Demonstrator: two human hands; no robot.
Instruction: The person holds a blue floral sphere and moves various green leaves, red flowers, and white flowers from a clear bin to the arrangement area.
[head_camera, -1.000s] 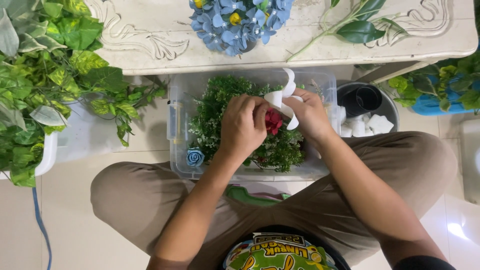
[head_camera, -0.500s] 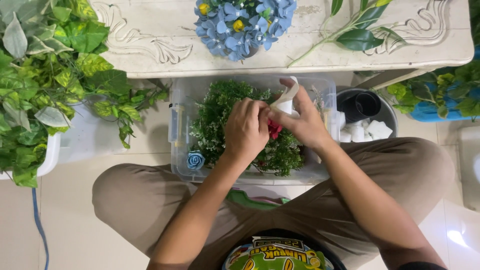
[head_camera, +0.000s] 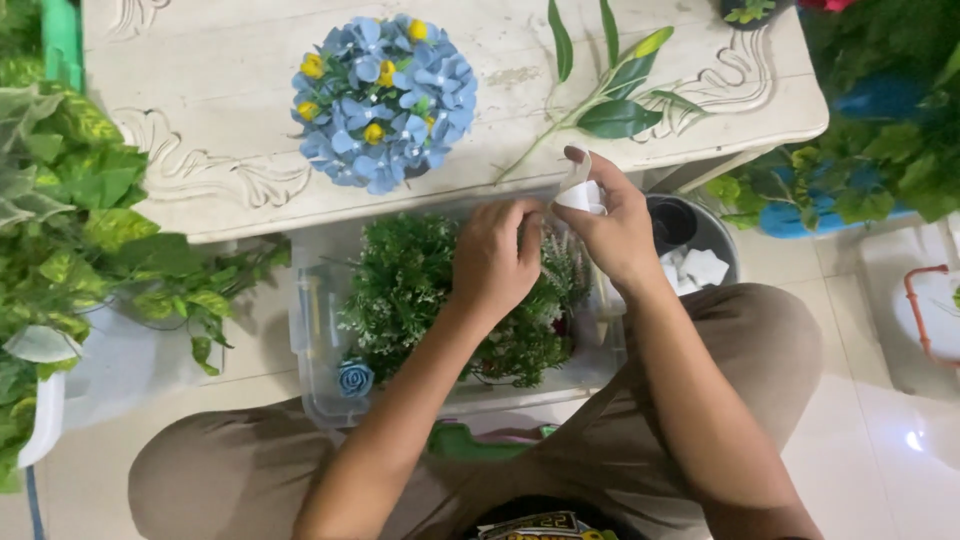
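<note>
Currently, I am pinching a white strip (head_camera: 578, 185) in my right hand (head_camera: 615, 235) at frame centre. My left hand (head_camera: 495, 262) is closing its fingertips on that strip, above the clear bin (head_camera: 318, 345) of greenery (head_camera: 420, 290).

- looks like a home craft corner, person sitting on a pale tiled floor (head_camera: 250, 350)
- carved white table (head_camera: 200, 120) with a blue flower ball (head_camera: 385, 100) and a leafy stem (head_camera: 610, 100)
- clear plastic bin (head_camera: 320, 340) of fake greenery
- potted plants (head_camera: 90, 230) on both sides
</note>
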